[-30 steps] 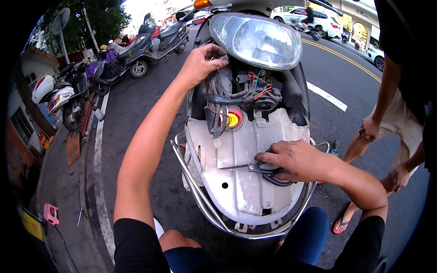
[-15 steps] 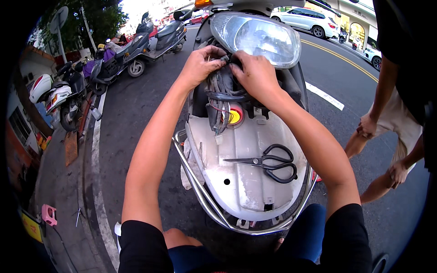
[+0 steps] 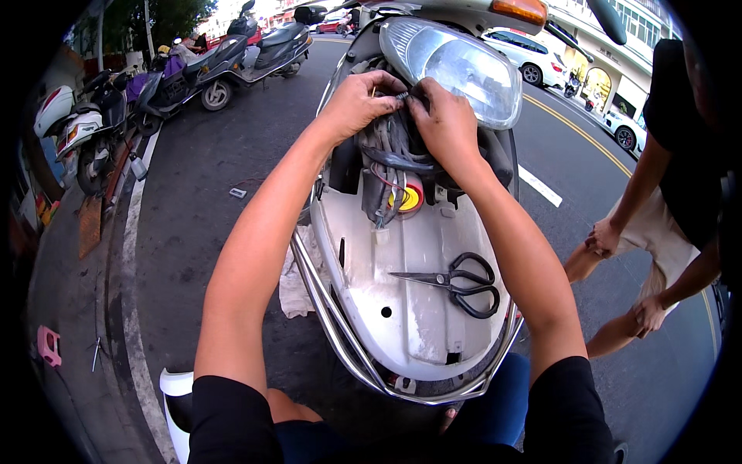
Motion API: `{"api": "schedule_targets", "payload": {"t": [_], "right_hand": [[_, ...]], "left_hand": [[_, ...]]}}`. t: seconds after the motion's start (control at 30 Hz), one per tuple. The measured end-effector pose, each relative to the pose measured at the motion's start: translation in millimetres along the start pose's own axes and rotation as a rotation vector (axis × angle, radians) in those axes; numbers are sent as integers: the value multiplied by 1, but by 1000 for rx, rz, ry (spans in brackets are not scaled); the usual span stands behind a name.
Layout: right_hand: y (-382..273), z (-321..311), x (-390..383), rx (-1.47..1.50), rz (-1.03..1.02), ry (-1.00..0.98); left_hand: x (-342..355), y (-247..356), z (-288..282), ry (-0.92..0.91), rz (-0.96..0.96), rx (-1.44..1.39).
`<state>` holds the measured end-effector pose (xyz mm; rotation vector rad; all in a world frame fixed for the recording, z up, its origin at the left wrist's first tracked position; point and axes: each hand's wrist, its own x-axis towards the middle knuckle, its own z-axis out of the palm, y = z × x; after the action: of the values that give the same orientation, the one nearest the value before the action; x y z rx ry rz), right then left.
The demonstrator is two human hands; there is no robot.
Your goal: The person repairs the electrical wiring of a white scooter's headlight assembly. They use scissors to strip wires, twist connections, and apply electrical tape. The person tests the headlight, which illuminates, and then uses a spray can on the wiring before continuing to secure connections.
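Observation:
Below the headlight (image 3: 464,69) of a scooter with its front opened up, both my hands work close together at the top of a wiring bundle (image 3: 386,143). My left hand (image 3: 354,107) pinches a small dark wire connector (image 3: 401,96) between thumb and fingertips. My right hand (image 3: 447,122) is closed right beside it, its fingertips pressed together; what they grip is hidden. A white plug (image 3: 381,237) dangles from the bundle beside a round red and yellow part (image 3: 405,199). Black-handled scissors (image 3: 464,284) lie across the pale front panel (image 3: 367,274).
Chrome tubing (image 3: 332,329) curves round the panel, with a pale cloth (image 3: 295,282) at its left. At right, a person (image 3: 653,224) stands bent, hands at the knees. Parked scooters (image 3: 220,73) line the left; a white car (image 3: 525,54) stands across the road.
The view has turned slightly, so the scooter's upper part sits further right in it. Both hands stay at the wiring below the headlight, still close together.

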<state>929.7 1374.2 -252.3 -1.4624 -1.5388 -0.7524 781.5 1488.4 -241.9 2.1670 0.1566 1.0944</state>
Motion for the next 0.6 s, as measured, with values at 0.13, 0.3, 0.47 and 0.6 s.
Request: {"api": "schedule_targets", "payload": {"t": [0.13, 0.3, 0.47, 0.6], "right_hand": [[0, -2, -1, -9, 4, -26], [-4, -3, -1, -43, 2, -68], [4, -5, -5, -99, -68, -60], [-3, -27, -4, -167, -66, -160]], "left_hand": [[0, 0, 0, -16, 11, -2], [2, -4, -1, -18, 0, -29], [2, -5, 3, -15, -4, -28], [2, -1, 6, 11, 2, -117]]}}
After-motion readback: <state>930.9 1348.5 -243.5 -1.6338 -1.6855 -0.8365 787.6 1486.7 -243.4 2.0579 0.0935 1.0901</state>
